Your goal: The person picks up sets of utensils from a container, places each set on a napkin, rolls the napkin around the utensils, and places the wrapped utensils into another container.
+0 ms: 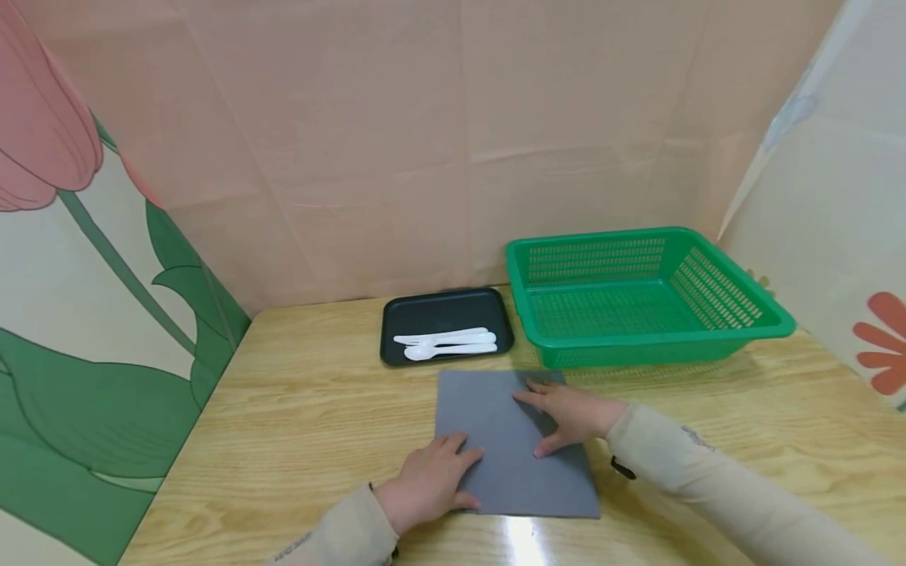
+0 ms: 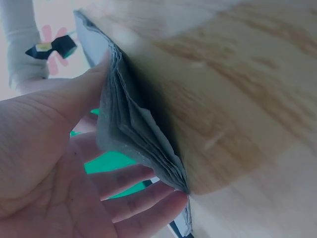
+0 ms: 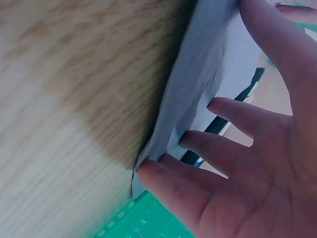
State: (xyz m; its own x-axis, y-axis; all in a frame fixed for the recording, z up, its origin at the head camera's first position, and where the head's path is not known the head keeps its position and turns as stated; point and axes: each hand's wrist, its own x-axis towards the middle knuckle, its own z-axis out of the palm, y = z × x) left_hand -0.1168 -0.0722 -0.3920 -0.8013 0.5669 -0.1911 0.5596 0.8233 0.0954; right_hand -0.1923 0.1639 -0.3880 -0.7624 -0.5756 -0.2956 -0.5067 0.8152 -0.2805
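A grey folded sheet (image 1: pixel 506 440) lies flat on the table in the head view. Along its edge in the left wrist view, several thin layers (image 2: pixel 133 124) show; cloth, paper or plastic, I cannot tell. My left hand (image 1: pixel 428 479) rests on its near left side, fingers spread, thumb close to the near edge. On the right part of the sheet rests my right hand (image 1: pixel 569 413), also with spread fingers. In the right wrist view its fingertips (image 3: pixel 148 171) touch the sheet's side near the table. Neither hand grips anything that I can see.
Behind the sheet, a black tray (image 1: pixel 439 310) holds white plastic cutlery (image 1: pixel 453 346), including a spoon. To its right stands a green plastic basket (image 1: pixel 658 342) with perforated walls. A pinkish covering (image 1: pixel 368 157) hangs behind the wooden table (image 1: pixel 304 424).
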